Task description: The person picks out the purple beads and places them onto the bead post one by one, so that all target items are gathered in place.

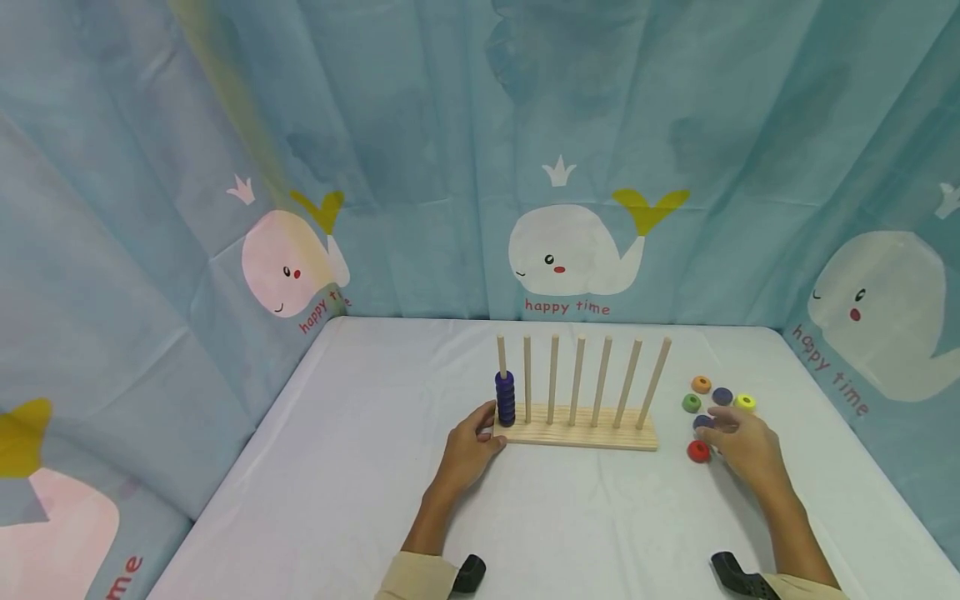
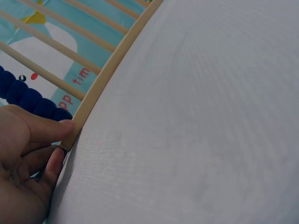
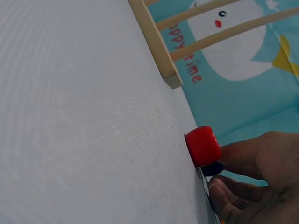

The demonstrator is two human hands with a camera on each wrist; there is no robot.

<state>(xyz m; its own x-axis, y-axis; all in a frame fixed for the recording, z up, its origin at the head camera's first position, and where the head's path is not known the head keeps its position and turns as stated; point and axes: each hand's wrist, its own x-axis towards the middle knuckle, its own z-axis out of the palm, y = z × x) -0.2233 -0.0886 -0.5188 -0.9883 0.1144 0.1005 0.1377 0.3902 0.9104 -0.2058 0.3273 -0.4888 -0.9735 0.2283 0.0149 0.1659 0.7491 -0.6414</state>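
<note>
A wooden peg rack (image 1: 577,429) stands on the table, with a row of several upright pegs on its flat base. Dark blue beads (image 1: 506,398) are stacked on its leftmost peg. My left hand (image 1: 467,448) grips the left end of the base, thumb at the front edge, as the left wrist view also shows. To the right of the rack, my right hand (image 1: 746,446) has thumb and fingertips around a loose blue bead (image 1: 702,422). Close in front of the thumb sits a red bead (image 3: 203,146), which partly hides that blue bead in the right wrist view.
Beyond the right hand lie an orange bead (image 1: 701,384), a green bead (image 1: 692,403), another blue bead (image 1: 722,396) and a yellow bead (image 1: 745,402). White cloth covers the table (image 1: 322,467). A blue curtain (image 1: 420,167) with whale prints hangs behind and beside it.
</note>
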